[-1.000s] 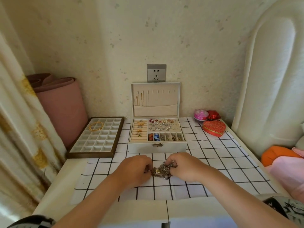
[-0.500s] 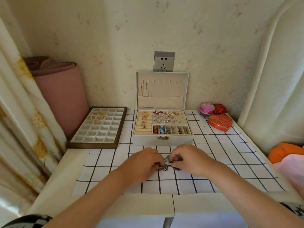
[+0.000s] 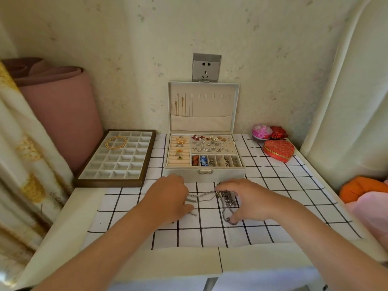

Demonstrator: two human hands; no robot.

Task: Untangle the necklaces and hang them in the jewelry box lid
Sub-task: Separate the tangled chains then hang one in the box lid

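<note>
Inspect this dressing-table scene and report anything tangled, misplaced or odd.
The silver necklaces sit in a knotted clump on the checked cloth, stretched between the left hand and right hand, while most hooks in the jewelry box lid are bare. The gold bangles straddle several cells of the divided tray.

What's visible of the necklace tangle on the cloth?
The necklace tangle is silvery metal chain, bunched thickest under the right hand, whose fingers pinch it. Thin strands stretch left to the left hand, which holds them; one loop trails toward the camera. It lies on the checked cloth, in front of the jewelry box.
</note>
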